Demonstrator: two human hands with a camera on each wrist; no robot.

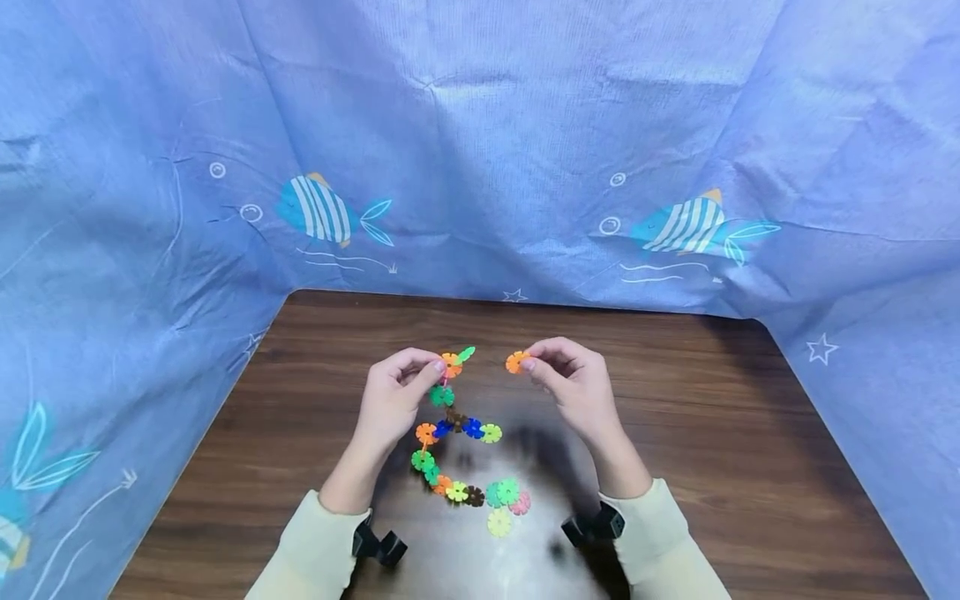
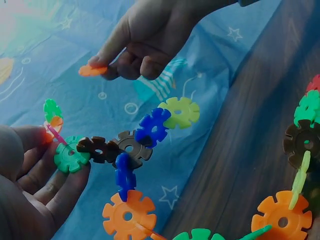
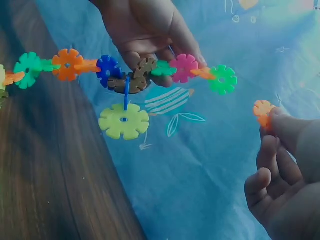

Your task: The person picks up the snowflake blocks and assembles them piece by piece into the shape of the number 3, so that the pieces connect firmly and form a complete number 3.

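Note:
A chain of notched plastic flower discs (image 1: 442, 396) hangs from my left hand (image 1: 393, 396), which pinches an orange disc (image 1: 452, 365) near its upper end. A green disc (image 3: 223, 79) forms the tip beyond that. Brown and blue discs make a side branch ending in a yellow-green disc (image 2: 181, 112). Lower down, the chain curves through orange, green, yellow and brown pieces. My right hand (image 1: 570, 383) holds a loose orange disc (image 1: 516, 362) between thumb and fingertips, apart from the chain and to its right.
Several loose discs lie on the brown wooden table (image 1: 712, 433) in front of me, among them a pink disc (image 1: 521, 502) and a pale yellow disc (image 1: 498, 522). A blue fish-print cloth (image 1: 480, 150) hangs behind the table and along its sides.

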